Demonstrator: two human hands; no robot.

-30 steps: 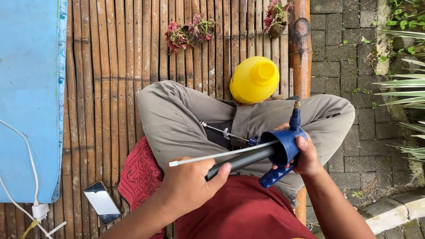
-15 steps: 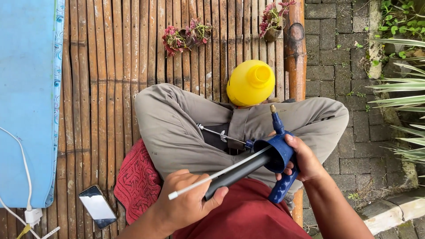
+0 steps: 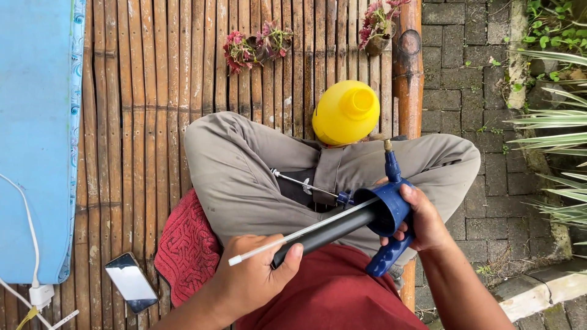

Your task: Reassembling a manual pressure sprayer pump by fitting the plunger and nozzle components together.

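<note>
- Blue mat (image 3: 30,140) at far left, well left of the pump; a white cable with charger plug (image 3: 40,294) lies at its lower edge.
- Phone (image 3: 130,282) flat on the bamboo floor (image 3: 140,122), down-left of the pump, just beside a red cloth (image 3: 186,250).
- Left hand (image 3: 254,281) clenched around the near end of the pump's dark cylinder (image 3: 327,231), thumb over the tube; a thin white dip tube (image 3: 293,235) runs along the cylinder and sticks out past the thumb.
- Change: over the last second the whole sprayer pump has swung (nozzle end now more upright) and the left hand has slid further up under the tube end. Judged: the person is turning the part over for inspection or refitting, not yet putting it anywhere.
- Sprayer pump head (image 3: 388,214), blue, sits over the crossed legs in grey trousers (image 3: 244,177); brass-tipped nozzle (image 3: 387,146) points up.
- Yellow tank (image 3: 345,113) stands on the floor just above the pump, apart from it, mouth open (so pump is out of the tank).
- Right hand (image 3: 422,220) grasps the blue head from the right, fingers wrapped round the trigger handle (image 3: 385,260).
- Potted plants (image 3: 257,46) well above the pump; brick paving (image 3: 465,73) to the right.
</note>
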